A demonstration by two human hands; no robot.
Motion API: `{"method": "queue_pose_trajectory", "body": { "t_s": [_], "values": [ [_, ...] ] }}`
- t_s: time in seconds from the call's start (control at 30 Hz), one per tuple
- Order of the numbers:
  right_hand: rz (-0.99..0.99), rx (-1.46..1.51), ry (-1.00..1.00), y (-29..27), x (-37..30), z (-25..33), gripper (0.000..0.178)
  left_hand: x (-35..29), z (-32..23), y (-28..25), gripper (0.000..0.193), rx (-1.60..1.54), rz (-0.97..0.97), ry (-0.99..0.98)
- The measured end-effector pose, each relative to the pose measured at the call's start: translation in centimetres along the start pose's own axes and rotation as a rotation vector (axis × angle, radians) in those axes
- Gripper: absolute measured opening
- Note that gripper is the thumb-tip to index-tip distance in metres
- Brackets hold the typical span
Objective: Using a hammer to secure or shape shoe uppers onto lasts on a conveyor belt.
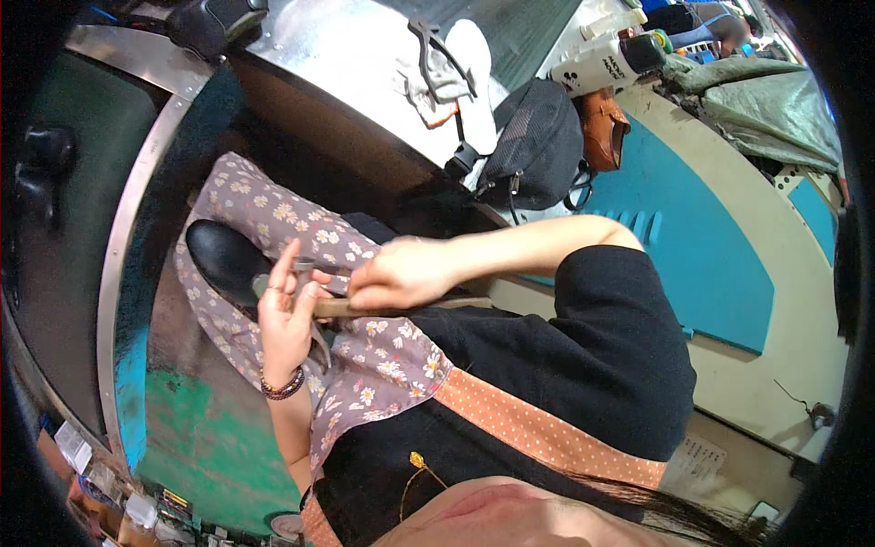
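A black shoe (226, 263) with a rounded toe lies across my lap on a flowered apron (378, 360). My left hand (287, 305) is curled at the shoe's inner end, thumb and fingers around it. A tan strip-like edge (335, 308) runs from the left hand under the right one; I cannot tell whether it belongs to the shoe. My right hand (398, 273) is closed in a fist just right of the left hand. From that fist a slim metal tool (316, 265) points toward the left fingers; its exact kind is hidden.
On the metal bench (328, 55) ahead lie dark-handled pliers (436, 64), a crumpled cloth (421, 96) and a white sole-shaped piece (471, 68). A black bag (533, 146), brown leather pouch (602, 129) and white bottle (606, 68) stand farther right. Blue-edged machine housing curves along the left.
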State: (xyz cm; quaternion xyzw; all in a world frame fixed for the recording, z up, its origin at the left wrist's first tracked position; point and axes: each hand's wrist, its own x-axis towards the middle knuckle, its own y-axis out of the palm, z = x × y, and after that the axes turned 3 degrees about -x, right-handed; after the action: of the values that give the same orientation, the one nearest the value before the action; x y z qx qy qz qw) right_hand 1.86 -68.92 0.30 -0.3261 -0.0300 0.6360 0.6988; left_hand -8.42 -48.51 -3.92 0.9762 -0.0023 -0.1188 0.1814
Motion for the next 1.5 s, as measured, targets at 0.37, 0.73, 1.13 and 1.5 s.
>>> {"method": "queue_pose_trajectory", "body": {
  "t_s": [0.37, 0.73, 1.13, 1.5],
  "values": [
    [0.858, -0.024, 1.279, -10.7, -11.7, -4.3, 0.067, -5.1, 2.8, -3.8, 0.052, -0.183, -0.456, 0.089],
    [-0.254, -0.049, 1.213, -3.2, -15.9, -5.4, 0.055, -6.2, 5.4, -5.4, 0.05, -0.263, -0.454, 0.072],
    [-0.652, -0.042, 0.768, -0.1, -19.1, -7.4, 0.042, -6.8, 9.7, -7.6, 0.049, -0.423, -0.473, 0.221],
    [-0.59, 0.367, 0.966, 0.3, -18.3, -6.0, 0.036, -7.4, 12.0, -10.2, 0.038, -0.354, -0.66, 0.211]
  ]
}}
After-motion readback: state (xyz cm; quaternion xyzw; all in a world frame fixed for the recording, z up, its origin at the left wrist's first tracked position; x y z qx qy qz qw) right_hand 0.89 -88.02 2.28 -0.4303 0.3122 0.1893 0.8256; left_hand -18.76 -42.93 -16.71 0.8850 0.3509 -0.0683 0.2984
